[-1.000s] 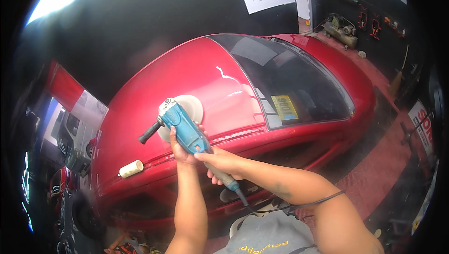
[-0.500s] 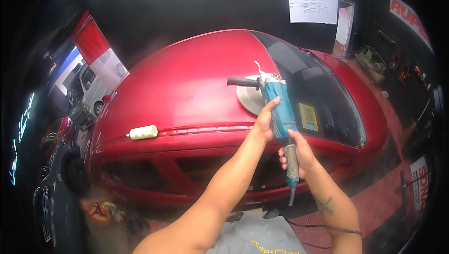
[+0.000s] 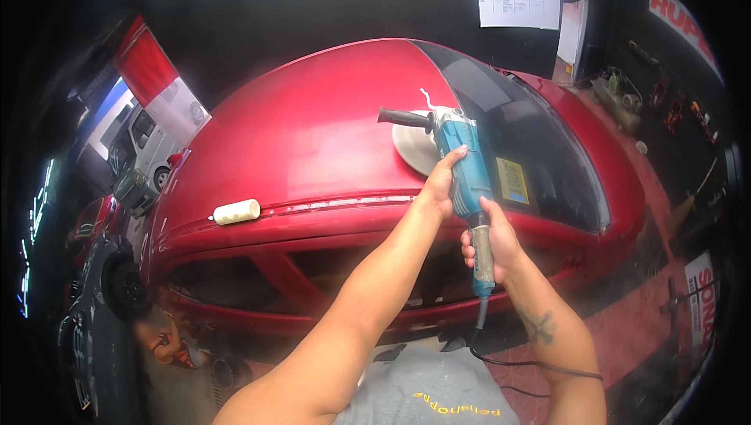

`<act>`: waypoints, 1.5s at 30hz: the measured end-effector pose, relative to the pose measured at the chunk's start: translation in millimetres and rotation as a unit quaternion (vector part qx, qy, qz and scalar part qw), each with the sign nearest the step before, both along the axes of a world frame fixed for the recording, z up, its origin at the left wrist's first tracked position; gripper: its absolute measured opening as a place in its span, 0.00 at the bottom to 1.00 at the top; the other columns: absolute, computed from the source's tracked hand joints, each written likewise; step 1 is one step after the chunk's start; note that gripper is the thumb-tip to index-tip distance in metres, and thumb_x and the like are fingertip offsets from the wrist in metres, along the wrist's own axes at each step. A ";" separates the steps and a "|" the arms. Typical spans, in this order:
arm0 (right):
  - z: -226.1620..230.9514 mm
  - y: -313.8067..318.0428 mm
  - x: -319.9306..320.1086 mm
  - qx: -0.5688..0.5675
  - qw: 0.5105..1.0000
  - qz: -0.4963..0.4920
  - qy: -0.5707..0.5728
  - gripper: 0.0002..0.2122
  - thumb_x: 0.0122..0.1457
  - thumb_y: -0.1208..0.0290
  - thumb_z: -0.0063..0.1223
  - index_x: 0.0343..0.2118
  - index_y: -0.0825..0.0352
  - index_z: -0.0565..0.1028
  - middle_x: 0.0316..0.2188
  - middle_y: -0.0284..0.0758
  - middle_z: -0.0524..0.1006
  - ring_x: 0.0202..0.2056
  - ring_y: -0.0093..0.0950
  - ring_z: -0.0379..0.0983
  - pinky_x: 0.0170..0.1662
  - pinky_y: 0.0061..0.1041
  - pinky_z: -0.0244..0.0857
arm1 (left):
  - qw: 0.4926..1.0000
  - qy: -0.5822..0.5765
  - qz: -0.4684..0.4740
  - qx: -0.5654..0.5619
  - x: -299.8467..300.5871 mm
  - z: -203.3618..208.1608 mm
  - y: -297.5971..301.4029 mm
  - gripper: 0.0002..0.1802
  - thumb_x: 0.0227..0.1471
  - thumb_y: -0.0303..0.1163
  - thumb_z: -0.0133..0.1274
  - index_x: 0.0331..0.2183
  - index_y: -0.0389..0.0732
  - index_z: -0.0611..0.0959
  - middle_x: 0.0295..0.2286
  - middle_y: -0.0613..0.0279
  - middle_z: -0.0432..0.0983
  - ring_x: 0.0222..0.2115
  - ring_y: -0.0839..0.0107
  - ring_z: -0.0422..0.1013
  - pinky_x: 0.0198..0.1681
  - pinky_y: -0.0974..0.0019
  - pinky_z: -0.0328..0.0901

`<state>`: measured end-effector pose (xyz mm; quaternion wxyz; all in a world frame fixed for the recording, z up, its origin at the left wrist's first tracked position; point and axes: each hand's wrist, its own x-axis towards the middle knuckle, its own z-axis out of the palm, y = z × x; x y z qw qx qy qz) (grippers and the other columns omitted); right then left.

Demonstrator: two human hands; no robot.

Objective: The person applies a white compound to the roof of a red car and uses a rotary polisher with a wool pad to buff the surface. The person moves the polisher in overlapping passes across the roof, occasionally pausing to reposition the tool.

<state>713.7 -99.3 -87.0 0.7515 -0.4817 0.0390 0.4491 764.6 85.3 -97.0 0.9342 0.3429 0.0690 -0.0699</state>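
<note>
Polisher [image 3: 461, 167], blue body with grey head, is over the red car roof [image 3: 297, 128], close to the windshield [image 3: 508, 112]. Its pale round pad [image 3: 411, 147] shows to the left of the head; contact between pad and paint cannot be confirmed. The black side handle [image 3: 404, 118] points left, held by neither hand.

Left hand [image 3: 443, 182]: grasping the blue body from its left side, thumb up along the top; the other fingers are mostly hidden beneath. Right hand [image 3: 497, 241]: fingers curled around the rear grip [image 3: 483, 253], thumb toward the body. The cord [image 3: 508, 361] leaves the rear end and runs across the right forearm.

Compared with 1.0 s ago: polisher was further left on the roof, well apart from the yellow sticker [image 3: 512, 181] on the windshield, with its side handle angled toward the lower left. It is now near that sticker. The white streak [image 3: 425, 98] on the roof showed as a long curved line then; now only a short piece is visible above the head, and the polisher may cover the rest.

Compared with 0.5 s ago: polisher position on the car and both grips nearly unchanged; whole view shifted slightly. White bottle [image 3: 237, 211] unmoved throughout, lying on its side at the near roof edge, nozzle to the left.
</note>
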 end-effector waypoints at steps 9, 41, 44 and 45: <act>14.2 5.2 -16.5 -0.100 0.992 0.062 -0.045 0.34 0.68 0.33 0.47 0.27 0.67 0.75 0.18 0.33 0.74 0.17 0.26 0.72 0.21 0.29 0.72 | 0.994 -0.045 0.084 -0.055 -40.0 -12.1 9.7 0.34 0.61 0.55 0.61 0.56 0.39 0.76 0.42 0.51 0.81 0.42 0.57 0.81 0.49 0.46 0.78; 39.9 37.2 -63.2 -0.112 0.973 0.135 -0.150 0.25 0.60 0.73 0.63 0.57 0.59 0.64 0.27 0.34 0.73 0.20 0.25 0.71 0.20 0.28 0.69 | 0.993 -0.070 0.084 -0.037 -113.3 -9.0 54.1 0.46 0.67 0.71 0.46 0.61 0.36 0.75 0.51 0.47 0.80 0.50 0.54 0.80 0.56 0.46 0.75; 28.2 34.0 -60.9 -0.079 0.983 0.099 -0.130 0.25 0.59 0.74 0.63 0.57 0.58 0.63 0.26 0.32 0.73 0.19 0.23 0.72 0.20 0.28 0.70 | 0.969 0.031 0.147 0.195 -150.5 -12.5 73.2 0.41 0.70 0.67 0.47 0.62 0.40 0.75 0.52 0.51 0.80 0.49 0.60 0.80 0.53 0.52 0.76; 26.1 34.6 -60.8 -0.073 0.985 0.093 -0.129 0.25 0.59 0.75 0.63 0.57 0.58 0.63 0.26 0.33 0.73 0.19 0.24 0.72 0.20 0.28 0.70 | 0.938 0.075 0.189 0.279 -167.3 -16.0 85.4 0.38 0.70 0.64 0.50 0.62 0.40 0.76 0.51 0.52 0.81 0.48 0.61 0.80 0.52 0.54 0.76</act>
